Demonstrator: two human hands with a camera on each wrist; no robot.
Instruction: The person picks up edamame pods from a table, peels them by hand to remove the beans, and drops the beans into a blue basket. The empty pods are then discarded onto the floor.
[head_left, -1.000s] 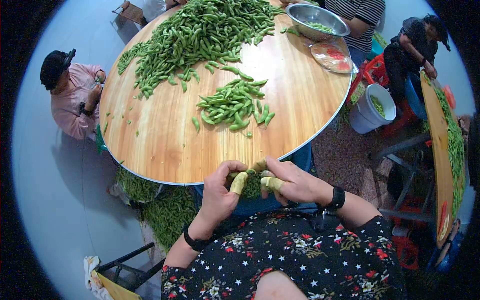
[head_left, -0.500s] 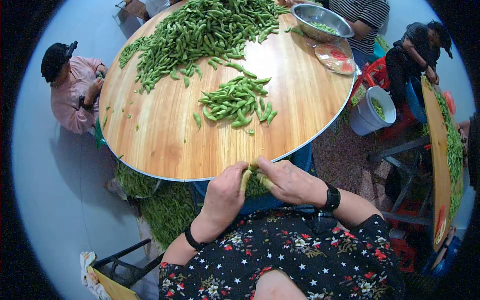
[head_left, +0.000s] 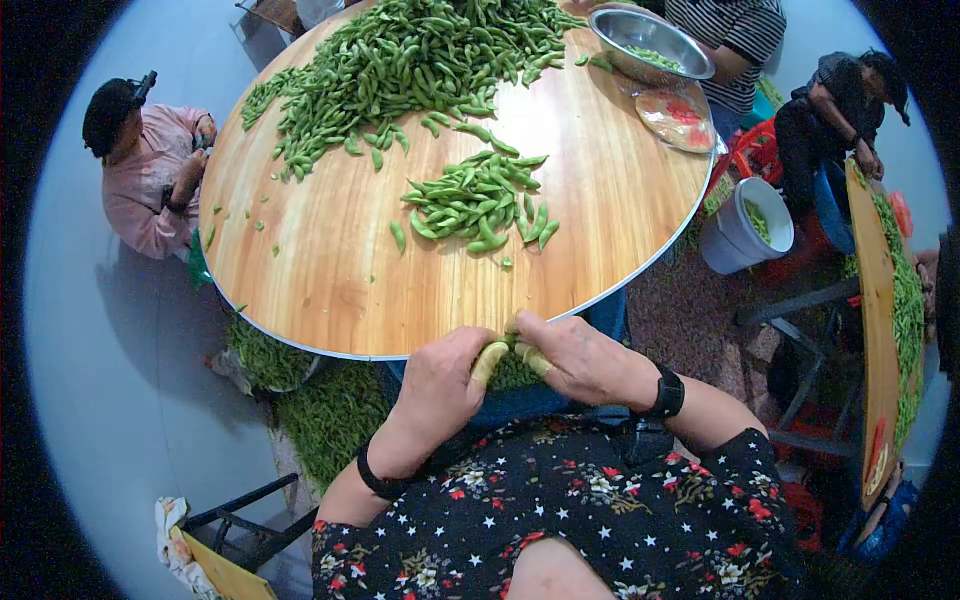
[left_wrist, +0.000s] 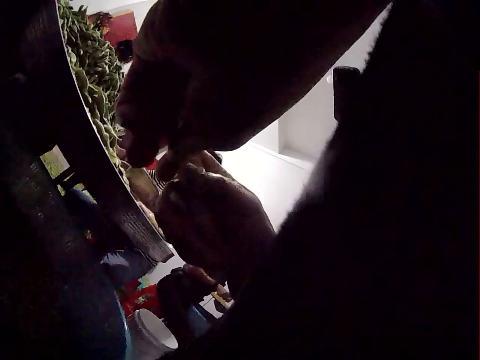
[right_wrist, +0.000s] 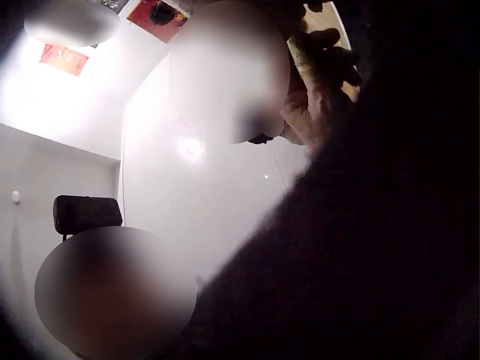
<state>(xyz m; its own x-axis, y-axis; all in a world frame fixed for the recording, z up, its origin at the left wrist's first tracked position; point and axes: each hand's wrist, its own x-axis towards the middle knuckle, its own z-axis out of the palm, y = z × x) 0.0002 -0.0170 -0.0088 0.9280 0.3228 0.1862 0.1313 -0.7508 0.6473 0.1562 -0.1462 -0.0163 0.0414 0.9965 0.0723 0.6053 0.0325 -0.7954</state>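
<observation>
At the near edge of the round wooden table [head_left: 330,290], my left hand [head_left: 435,380] and right hand [head_left: 590,362] meet fingertip to fingertip. Between them they pinch a green soybean pod [head_left: 509,339], mostly hidden by the fingers. Yellowish covers wrap both thumbs. Just beyond the hands lies a small heap of soybean pods [head_left: 470,200]; a far larger pile [head_left: 400,80] spreads behind it. In the left wrist view, both hands are dark, with the right hand [left_wrist: 210,214] below the left. The right wrist view shows the right hand [right_wrist: 322,82] in shadow at the upper right.
Under the table edge, a blue tub [head_left: 520,402] sits below my hands. A steel bowl [head_left: 650,45] and a plastic bag [head_left: 675,118] lie at the far right. A white bucket [head_left: 745,228] stands on the floor there. Other people sit left and right.
My fingers have drawn closer together around the pod, covering more of it. Both hands have turned slightly, backs more upward. The view has shifted a little; the heaps look the same.
</observation>
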